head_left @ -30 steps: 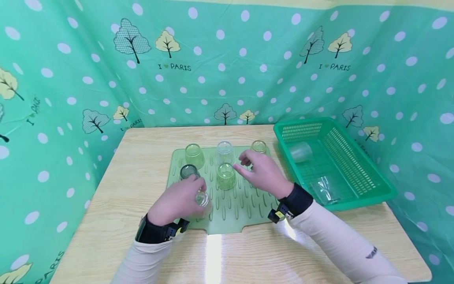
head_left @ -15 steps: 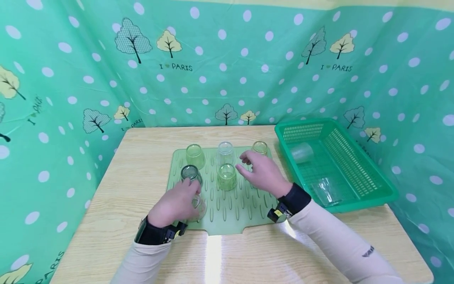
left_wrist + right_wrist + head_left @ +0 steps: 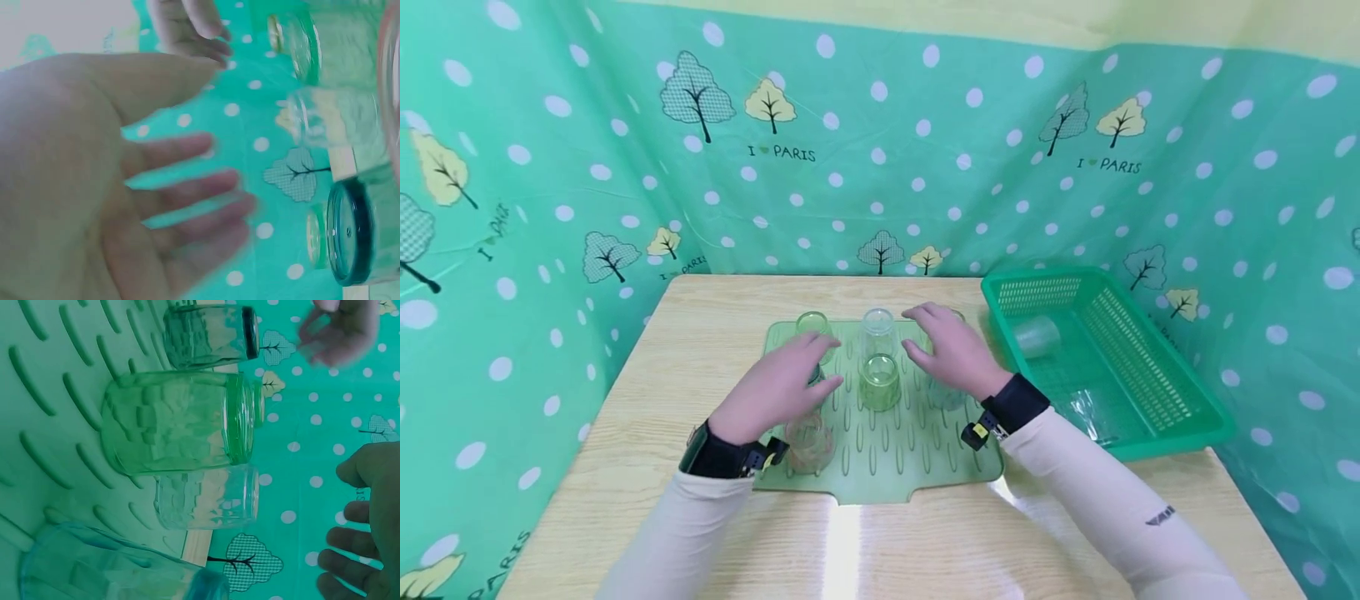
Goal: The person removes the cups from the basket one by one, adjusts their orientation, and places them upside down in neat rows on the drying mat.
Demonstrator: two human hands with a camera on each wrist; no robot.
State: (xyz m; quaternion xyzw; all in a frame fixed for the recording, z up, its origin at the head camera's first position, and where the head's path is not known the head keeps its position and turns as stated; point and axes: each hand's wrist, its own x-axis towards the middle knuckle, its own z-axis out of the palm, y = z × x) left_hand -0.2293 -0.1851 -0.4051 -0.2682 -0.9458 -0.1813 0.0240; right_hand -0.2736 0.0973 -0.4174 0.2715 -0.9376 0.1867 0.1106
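Note:
Several drinking glasses stand upside down on a green ribbed drying mat [image 3: 887, 467]. My left hand [image 3: 778, 387], fingers spread and holding nothing, hovers over the mat's left side. Just below it stands a clear pinkish glass [image 3: 809, 446]; a dark teal glass [image 3: 350, 231] is mostly hidden behind the hand in the head view. A green glass [image 3: 813, 323] is beyond the fingertips. My right hand [image 3: 955, 350] hangs with loose fingers above a bluish glass [image 3: 947, 397], also partly covering a glass at the back right. Between the hands are a light green glass [image 3: 880, 385] and a clear one [image 3: 877, 333].
A green plastic basket [image 3: 1206, 417] stands to the right, a clear glass [image 3: 1037, 337] lying at its left wall and another [image 3: 1090, 417] near its front. Polka-dot curtain [image 3: 865, 208] surrounds the wooden table [image 3: 715, 317] at the back and sides.
My left hand shifted the pinkish glass leftward to the front left of the mat, then let go and rose away from it. The right hand has barely moved. The head view tilted slightly up.

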